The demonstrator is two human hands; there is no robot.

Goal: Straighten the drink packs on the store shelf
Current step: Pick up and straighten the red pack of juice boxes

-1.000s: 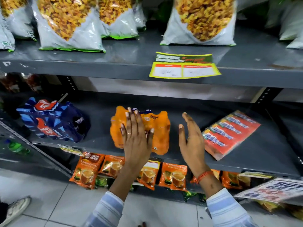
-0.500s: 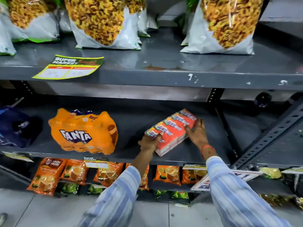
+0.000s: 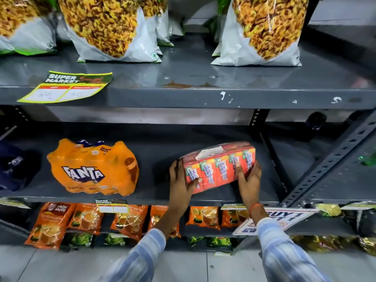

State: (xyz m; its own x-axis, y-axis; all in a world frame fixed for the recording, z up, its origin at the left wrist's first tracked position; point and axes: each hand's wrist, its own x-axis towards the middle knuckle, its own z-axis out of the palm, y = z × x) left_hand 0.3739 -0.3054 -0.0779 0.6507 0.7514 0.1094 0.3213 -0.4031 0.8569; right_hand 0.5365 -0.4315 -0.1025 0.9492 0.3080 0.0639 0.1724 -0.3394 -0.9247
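A red shrink-wrapped pack of juice cartons (image 3: pixel 219 165) stands on its long side on the grey middle shelf (image 3: pixel 158 197), slightly tilted. My left hand (image 3: pixel 181 180) grips its left end and my right hand (image 3: pixel 247 178) grips its right end, thumb on the front face. To the left, an orange Fanta bottle pack (image 3: pixel 91 167) sits upright on the same shelf, label facing out. A dark blue drink pack (image 3: pixel 12 165) shows at the far left edge, partly cut off.
Big snack bags (image 3: pixel 114 29) stand on the upper shelf (image 3: pixel 203 96), which carries a yellow price tag (image 3: pixel 65 88). Orange tea pouches (image 3: pixel 50 222) hang below the middle shelf. A slanted perforated steel upright (image 3: pixel 329 165) rises right of the pack.
My hands left the Fanta pack and moved right to the red carton pack. It lay flat and angled; both hands have tipped it up onto its side, front face outward.
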